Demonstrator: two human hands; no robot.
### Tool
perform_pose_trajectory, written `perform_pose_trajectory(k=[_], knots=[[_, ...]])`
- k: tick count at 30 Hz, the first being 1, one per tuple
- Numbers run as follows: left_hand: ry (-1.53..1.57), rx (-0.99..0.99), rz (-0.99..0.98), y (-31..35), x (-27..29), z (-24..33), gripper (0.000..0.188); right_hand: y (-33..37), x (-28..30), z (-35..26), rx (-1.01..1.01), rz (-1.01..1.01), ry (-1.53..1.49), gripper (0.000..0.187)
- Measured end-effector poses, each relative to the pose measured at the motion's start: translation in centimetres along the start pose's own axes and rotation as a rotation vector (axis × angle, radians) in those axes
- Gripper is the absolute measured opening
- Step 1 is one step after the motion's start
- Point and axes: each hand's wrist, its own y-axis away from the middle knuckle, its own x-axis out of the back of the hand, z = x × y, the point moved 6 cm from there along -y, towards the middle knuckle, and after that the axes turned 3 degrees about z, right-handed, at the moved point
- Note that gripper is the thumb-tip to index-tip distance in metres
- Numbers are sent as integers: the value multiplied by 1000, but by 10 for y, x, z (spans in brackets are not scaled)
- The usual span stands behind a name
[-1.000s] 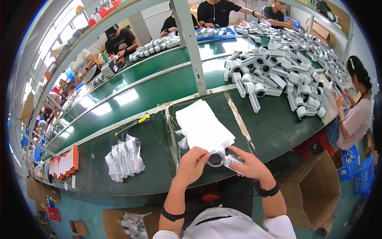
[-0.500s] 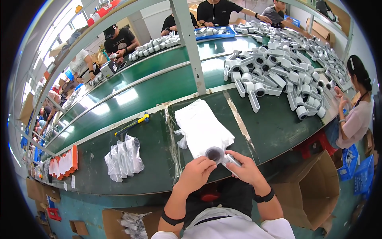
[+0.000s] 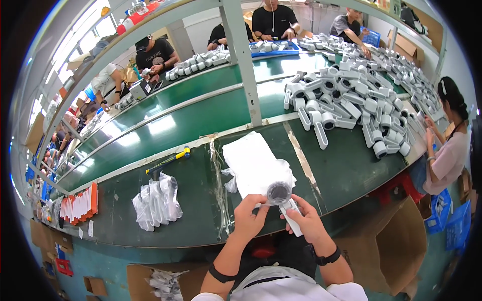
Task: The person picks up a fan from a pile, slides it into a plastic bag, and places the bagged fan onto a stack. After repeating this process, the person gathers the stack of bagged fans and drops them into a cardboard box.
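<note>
Both my hands are on a white-grey plastic part [image 3: 279, 193] with a round, dark-faced head and a flat handle. My right hand [image 3: 307, 220] is closed round the handle, its thumb lying along it. At the left side of the round head, my left hand [image 3: 249, 216] pinches the rim between thumb and fingers. The part is held over the near end of a stack of thin white bags [image 3: 251, 163] on the dark green table. Left of the stack lie several similar parts wrapped in clear plastic [image 3: 158, 201].
A small yellow-and-blue hammer [image 3: 168, 160] lies behind the wrapped parts. Orange-and-white cards [image 3: 79, 204] stand at far left. A big heap of unwrapped parts [image 3: 346, 95] covers the right back. A metal post [image 3: 246, 65] rises ahead. Open cartons [image 3: 386, 246] stand below; co-workers sit around.
The part has moved slightly right, and its round head now faces up more, with the handle pointing down toward me. My left fingers have shifted along the rim. Co-workers' arms have moved.
</note>
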Motion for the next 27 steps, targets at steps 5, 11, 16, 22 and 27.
perform_pose_trajectory(k=[5,11,16,22,27], knots=[[43,-10,-60,11,-14,0,17,-5,-8,4,90,53,-179,67],[177,-1,-303,24,-24,23,16,-14,-6,10,245,162,-126,66],[100,78,-32,20,-6,15,11,-11,-8,11,119,68,-187,59],[92,-189,-156,17,-8,41,14,-15,-18,2,271,87,-68,60],[74,-121,-395,29,-13,40,15,-11,-28,-10,548,203,-19,55]])
